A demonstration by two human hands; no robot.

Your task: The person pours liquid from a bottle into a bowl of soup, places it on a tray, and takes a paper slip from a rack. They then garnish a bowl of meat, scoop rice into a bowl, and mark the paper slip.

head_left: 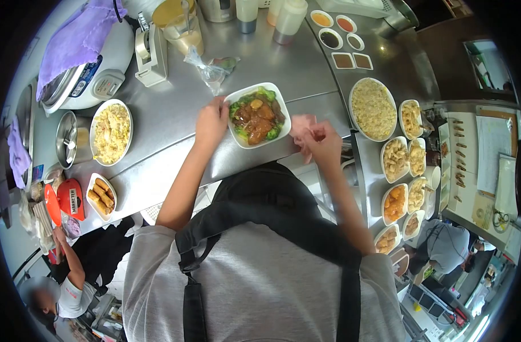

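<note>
Hands at plate (257,114) on steel counter (175,117)
Left hand (212,121) curls against the rim, grip unclear; the plate holds saucy meat and broccoli. Right hand (322,142) pinches a pink cloth (302,125). A hard wipe could push the plate and smear sauce.

I see a curved steel counter (175,114) carrying a square white dish of broccoli and meat (257,115) near its front edge. A rice cooker (89,68), a tape dispenser (151,54), a plastic bag (212,69), an oval plate of fried rice (111,132) and a round plate of rice (373,108) also rest on it. 6 small sauce dishes (330,39) sit at the far side.
</note>
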